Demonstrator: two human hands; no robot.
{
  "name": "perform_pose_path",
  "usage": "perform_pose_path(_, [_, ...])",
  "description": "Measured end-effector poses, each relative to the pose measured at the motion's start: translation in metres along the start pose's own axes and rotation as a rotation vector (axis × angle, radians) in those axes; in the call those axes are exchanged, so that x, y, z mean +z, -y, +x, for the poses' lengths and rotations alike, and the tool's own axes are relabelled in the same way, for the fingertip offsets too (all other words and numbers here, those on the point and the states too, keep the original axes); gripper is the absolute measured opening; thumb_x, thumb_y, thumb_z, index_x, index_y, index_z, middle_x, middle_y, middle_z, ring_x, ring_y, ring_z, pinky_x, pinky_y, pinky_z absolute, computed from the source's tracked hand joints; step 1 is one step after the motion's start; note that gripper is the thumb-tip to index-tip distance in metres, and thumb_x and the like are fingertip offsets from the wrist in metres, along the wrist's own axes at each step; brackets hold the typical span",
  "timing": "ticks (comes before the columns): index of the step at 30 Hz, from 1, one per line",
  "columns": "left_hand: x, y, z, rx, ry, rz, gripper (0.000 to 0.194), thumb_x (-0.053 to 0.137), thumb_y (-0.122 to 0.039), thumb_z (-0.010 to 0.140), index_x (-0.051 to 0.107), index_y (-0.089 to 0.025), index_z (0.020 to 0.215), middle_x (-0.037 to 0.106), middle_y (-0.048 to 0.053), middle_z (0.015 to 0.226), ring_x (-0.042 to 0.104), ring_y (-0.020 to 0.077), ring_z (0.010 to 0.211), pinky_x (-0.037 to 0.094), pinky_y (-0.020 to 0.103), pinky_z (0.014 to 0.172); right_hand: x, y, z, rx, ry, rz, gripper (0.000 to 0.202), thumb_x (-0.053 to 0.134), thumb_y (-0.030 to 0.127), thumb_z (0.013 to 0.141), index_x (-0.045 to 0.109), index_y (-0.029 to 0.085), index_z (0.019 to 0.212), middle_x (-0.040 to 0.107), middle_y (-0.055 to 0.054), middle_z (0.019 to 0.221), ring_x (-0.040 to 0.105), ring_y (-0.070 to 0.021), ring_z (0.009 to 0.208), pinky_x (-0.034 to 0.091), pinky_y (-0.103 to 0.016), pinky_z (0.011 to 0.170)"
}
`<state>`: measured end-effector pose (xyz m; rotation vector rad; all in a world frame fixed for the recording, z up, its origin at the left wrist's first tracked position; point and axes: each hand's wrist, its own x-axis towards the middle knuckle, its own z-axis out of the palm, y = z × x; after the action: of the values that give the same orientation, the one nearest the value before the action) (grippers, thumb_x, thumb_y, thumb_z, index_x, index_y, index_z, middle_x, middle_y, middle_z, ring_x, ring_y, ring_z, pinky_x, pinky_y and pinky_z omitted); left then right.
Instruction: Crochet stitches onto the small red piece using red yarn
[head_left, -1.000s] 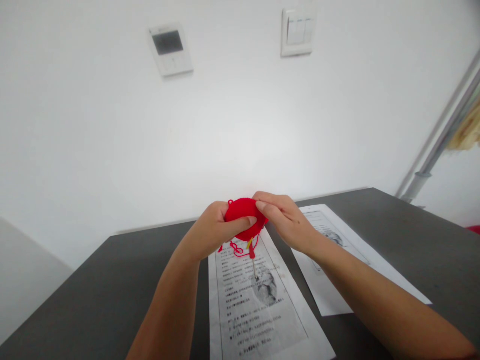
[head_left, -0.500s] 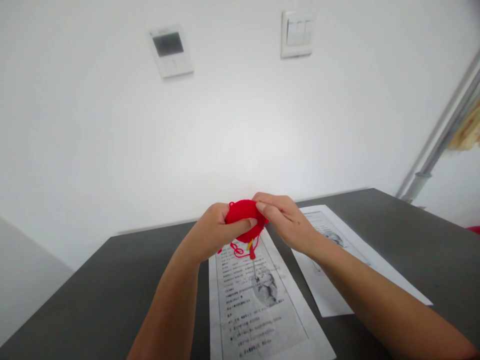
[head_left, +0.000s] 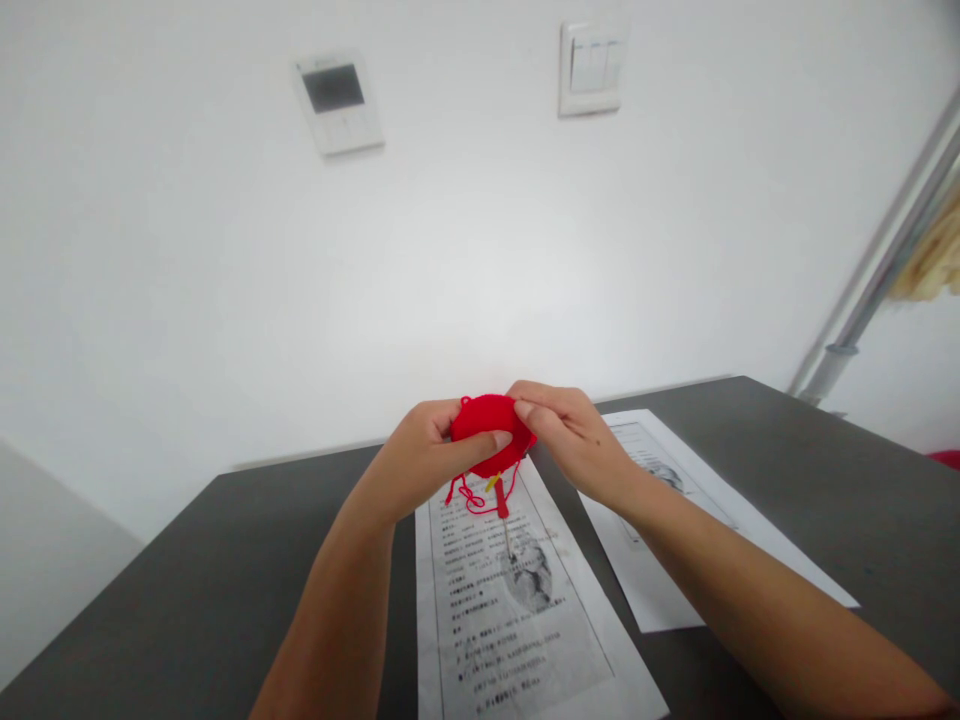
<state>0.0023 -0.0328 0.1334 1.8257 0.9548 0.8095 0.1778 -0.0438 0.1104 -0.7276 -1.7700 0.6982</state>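
A round, red crocheted piece (head_left: 489,432) is held above the dark table's (head_left: 187,580) far edge, pinched between the left hand (head_left: 424,462) and right hand (head_left: 570,435). Loose yarn (head_left: 471,496) and a thin hook (head_left: 504,510) dangle over a printed paper sheet (head_left: 517,610).

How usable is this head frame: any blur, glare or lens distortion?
Head view: even, soft light; a bright patch on the wall above the hands, nothing blown out. The red crochet piece is sharp; the metal pole at right is smeared. Wide-angle bending tilts the light switch and wall panel.
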Motion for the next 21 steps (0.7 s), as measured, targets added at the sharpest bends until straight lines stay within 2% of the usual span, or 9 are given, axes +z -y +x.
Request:
perform_pose_path(3, [-0.0005,0.0022,0.0004,0.091,-0.035,-0.048,0.022,0.07,-0.036,0.076,0.066,-0.016,0.084,0.066,0.001,0.078,0.058,0.0132,0.068,0.046,0.024,0.064,0.0,-0.0005,-0.0006,0.0,-0.01,0.039,0.025,0.039,0.022,0.088,0.044,0.02,0.063,0.041,0.004,0.061,0.039,-0.0108,0.056,0.03,-0.025,0.053])
perform_pose_path(6, [-0.0006,0.0035,0.0001,0.141,-0.032,-0.069,0.021,0.069,-0.036,0.079,0.066,-0.016,0.084,0.065,0.0,0.078,0.057,0.012,0.068,0.045,0.022,0.063,0.0003,0.0002,-0.0011,0.004,-0.012,0.069,0.025,0.04,0.022,0.088,0.044,0.02,0.063,0.042,0.004,0.061,0.039,-0.0106,0.056,0.031,-0.025,0.053])
perform_pose_path(12, [-0.0006,0.0042,-0.0004,0.133,-0.02,-0.079,0.019,0.068,-0.035,0.08,0.063,-0.016,0.079,0.059,-0.003,0.071,0.052,0.0095,0.063,0.04,0.021,0.059,-0.0007,0.0013,-0.0008,0.048,-0.004,0.047,0.02,0.041,0.022,0.086,0.054,0.018,0.072,0.049,0.003,0.062,0.044,-0.0113,0.057,0.033,-0.025,0.054])
perform_pose_path(21, [-0.0008,0.0058,-0.0001,0.118,-0.044,-0.062,0.018,0.067,-0.033,0.079,0.063,-0.016,0.081,0.061,-0.002,0.073,0.053,0.0108,0.066,0.04,0.021,0.06,-0.0003,0.0003,-0.0008,0.031,0.02,0.042,0.022,0.041,0.025,0.088,0.052,0.018,0.071,0.048,0.004,0.062,0.043,-0.0108,0.056,0.033,-0.025,0.054])
